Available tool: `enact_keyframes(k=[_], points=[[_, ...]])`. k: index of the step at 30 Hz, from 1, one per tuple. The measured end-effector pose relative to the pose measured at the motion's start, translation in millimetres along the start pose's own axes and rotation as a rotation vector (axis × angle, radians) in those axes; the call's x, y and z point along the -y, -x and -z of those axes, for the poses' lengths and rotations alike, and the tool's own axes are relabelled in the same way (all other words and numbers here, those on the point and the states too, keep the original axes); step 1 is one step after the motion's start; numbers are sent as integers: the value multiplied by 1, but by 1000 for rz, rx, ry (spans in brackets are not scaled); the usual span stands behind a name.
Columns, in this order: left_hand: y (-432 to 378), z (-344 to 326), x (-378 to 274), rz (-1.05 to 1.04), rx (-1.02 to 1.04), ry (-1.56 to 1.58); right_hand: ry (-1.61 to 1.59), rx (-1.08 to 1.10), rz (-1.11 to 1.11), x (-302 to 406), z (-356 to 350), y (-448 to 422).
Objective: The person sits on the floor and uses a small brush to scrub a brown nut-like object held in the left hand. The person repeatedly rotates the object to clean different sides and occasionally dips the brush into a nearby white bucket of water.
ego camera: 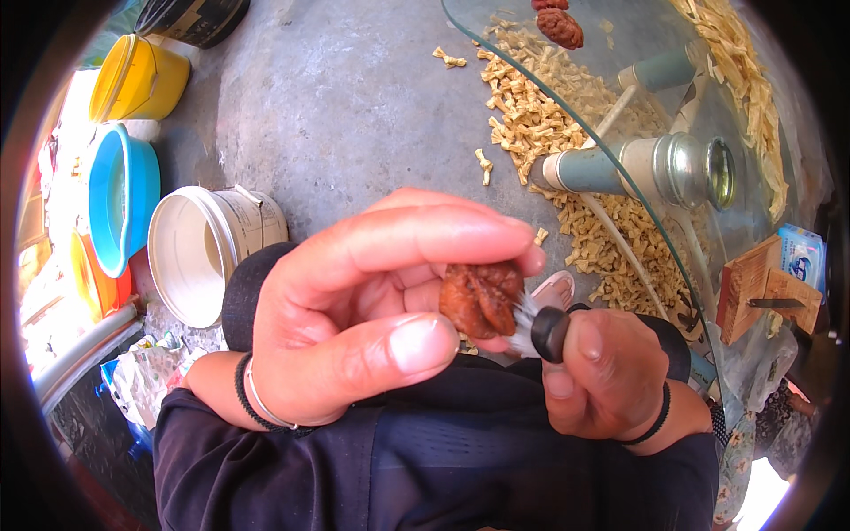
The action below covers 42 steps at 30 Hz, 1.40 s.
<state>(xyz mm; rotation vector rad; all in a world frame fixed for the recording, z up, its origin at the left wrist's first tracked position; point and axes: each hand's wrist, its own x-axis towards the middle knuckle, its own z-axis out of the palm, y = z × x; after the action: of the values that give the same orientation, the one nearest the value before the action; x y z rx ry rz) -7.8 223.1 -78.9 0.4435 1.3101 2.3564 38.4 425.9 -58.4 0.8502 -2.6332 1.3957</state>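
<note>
A glossy red-brown walnut [481,299], or a carved nut much like one, sits between the thumb and fingers of my left hand [352,299]. My right hand [607,378] grips a small brush [551,334] with a black head; most of its handle is hidden in the fist. Its white bristles [526,325] press against the nut's right side. Both hands are held above my lap. At the top of the view, another brown nut [560,28] lies on the glass tabletop [637,126], with a redder one [550,4] partly cut off beside it.
Under the glass, tan knotted pieces [531,113] cover the floor. A glass jar [697,171], a wooden block [750,289] with a blade and a blue packet [802,259] are at right. Left stand a white bucket [199,255], a blue basin [123,199] and a yellow bucket [143,79].
</note>
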Motion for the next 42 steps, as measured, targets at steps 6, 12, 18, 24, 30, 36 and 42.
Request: enact_keyframes(k=[6,12,18,24,30,36,42], points=[[-1,1,-2,4,18,-32,66,66,38,-1,5,2],[1,-9,-10,199,-148,108,109,-57,37,-5,-5,5],[-4,-9,-22,360,-104,18,115,52,49,-2,7,0],[1,-1,-12,313,11,-66,209,11,77,-2,3,-7],[-1,-6,-13,275,-234,-55,198,49,9,-5,0,0],[-2,-5,-5,133,-340,-68,220,30,-31,-6,-5,3],[-1,-5,-3,132,-303,-113,220,-191,69,-15,-20,5]])
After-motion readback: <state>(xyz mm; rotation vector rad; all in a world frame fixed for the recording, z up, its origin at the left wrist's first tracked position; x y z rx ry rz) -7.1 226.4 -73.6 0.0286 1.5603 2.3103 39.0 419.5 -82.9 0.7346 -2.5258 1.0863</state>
